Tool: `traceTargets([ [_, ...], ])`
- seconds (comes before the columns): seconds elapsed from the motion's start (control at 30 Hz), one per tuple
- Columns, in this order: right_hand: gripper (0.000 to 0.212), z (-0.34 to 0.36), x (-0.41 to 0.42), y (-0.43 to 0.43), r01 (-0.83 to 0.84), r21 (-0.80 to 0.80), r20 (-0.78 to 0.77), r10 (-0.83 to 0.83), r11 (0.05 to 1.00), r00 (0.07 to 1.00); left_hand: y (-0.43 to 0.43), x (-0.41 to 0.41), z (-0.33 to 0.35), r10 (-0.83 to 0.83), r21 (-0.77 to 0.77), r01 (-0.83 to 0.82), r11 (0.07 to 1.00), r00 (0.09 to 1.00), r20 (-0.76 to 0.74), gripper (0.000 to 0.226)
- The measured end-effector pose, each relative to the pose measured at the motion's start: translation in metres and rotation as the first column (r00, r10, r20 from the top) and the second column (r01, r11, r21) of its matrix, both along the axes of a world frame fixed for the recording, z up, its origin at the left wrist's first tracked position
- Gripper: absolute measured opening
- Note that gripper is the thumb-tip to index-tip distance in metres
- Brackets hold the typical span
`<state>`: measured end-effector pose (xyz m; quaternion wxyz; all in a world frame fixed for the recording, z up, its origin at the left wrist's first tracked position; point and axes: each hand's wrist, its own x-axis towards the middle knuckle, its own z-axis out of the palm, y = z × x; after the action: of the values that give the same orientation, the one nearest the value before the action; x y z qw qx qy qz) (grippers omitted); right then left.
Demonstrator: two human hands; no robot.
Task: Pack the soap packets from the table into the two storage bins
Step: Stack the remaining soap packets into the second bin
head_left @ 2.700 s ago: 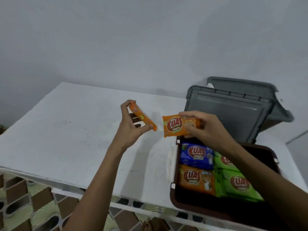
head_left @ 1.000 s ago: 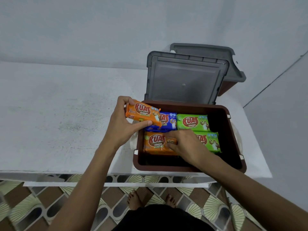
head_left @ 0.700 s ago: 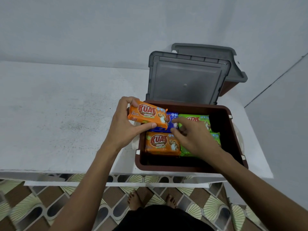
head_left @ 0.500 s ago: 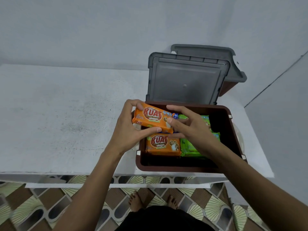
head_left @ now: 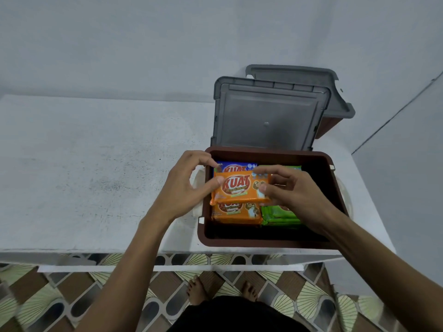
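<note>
Pinches orange soap packet (head_left: 239, 189) at both short ends with left hand (head_left: 183, 189) and right hand (head_left: 296, 191); probably light, firm, slick.

The orange soap packet (head_left: 241, 188) is wrapped in thin plastic film, glossy and slightly crinkled, as are the blue packet (head_left: 236, 167) and green packets (head_left: 279, 215) under it. The brown bin (head_left: 251, 243) is smooth moulded plastic with a dull sheen; its grey lid (head_left: 266, 116) is matt plastic, ribbed along the edge. The table top (head_left: 96, 164) is white, matt and rough, speckled with grey, perhaps painted concrete. The floor tiles (head_left: 72, 298) look smooth and glazed.
</note>
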<state>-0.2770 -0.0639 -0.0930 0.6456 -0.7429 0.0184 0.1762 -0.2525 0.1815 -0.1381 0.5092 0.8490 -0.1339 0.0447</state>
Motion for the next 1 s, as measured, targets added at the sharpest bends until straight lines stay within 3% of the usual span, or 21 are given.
traceTargets([
  [0.2, 0.031, -0.002, -0.007, -0.007, -0.096, -0.135, -0.008, 0.096, 0.986, 0.995, -0.002, 0.004, -0.008, 0.034, 0.044, -0.036, 0.998, 0.998, 0.057, 0.025],
  [0.4, 0.032, -0.014, -0.005, 0.005, -0.137, -0.221, 0.001, 0.141, 0.966, 0.99, 0.002, 0.008, -0.017, 0.033, 0.119, -0.042, 0.992, 0.997, 0.074, 0.031],
  [0.6, 0.044, -0.026, 0.002, 0.015, -0.156, -0.702, 0.123, 0.333, 0.695, 0.935, 0.002, 0.008, -0.019, 0.055, 0.142, -0.061, 0.988, 0.997, 0.049, 0.031],
  [1.0, 0.037, -0.027, 0.009, 0.021, -0.174, -0.762, 0.114, 0.394, 0.624, 0.912, -0.002, 0.009, -0.017, 0.06, 0.183, -0.068, 0.981, 0.997, 0.049, 0.04],
])
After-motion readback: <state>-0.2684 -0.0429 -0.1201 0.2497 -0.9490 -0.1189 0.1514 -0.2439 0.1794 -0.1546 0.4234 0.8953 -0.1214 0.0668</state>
